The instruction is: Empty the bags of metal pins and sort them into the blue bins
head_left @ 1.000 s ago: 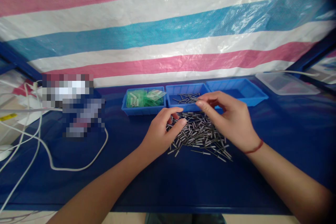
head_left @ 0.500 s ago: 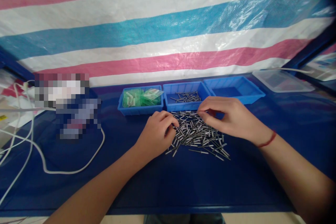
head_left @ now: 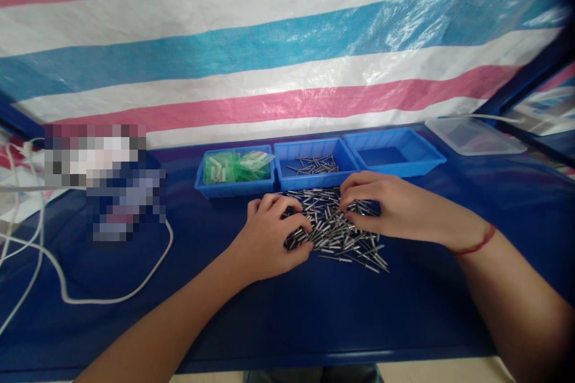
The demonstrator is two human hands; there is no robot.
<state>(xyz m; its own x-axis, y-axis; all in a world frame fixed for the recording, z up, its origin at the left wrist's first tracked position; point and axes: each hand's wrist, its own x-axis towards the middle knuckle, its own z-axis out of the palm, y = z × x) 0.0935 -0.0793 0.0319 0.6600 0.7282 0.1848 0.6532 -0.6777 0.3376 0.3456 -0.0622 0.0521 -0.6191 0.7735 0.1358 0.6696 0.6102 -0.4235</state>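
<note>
A heap of small metal rivets (head_left: 335, 228) lies on the blue table (head_left: 287, 305) in front of three blue bins. My left hand (head_left: 269, 236) rests on the heap's left edge, fingers curled around a bunch of rivets. My right hand (head_left: 386, 206) lies on the heap's right part, fingertips pressed down into the rivets. The middle bin (head_left: 309, 169) holds a few rivets. The left bin (head_left: 233, 170) holds green plastic bags. The right bin (head_left: 395, 155) looks bare inside.
A striped pink, white and blue tarp (head_left: 287, 42) closes the back. A white cable (head_left: 112, 296) loops over the table's left side beside a blurred-out object. A clear plastic tray (head_left: 474, 137) sits at the far right.
My right hand came down from the middle bin onto the heap. My left hand closed around rivets at the heap's left edge. The view shifted slightly.
</note>
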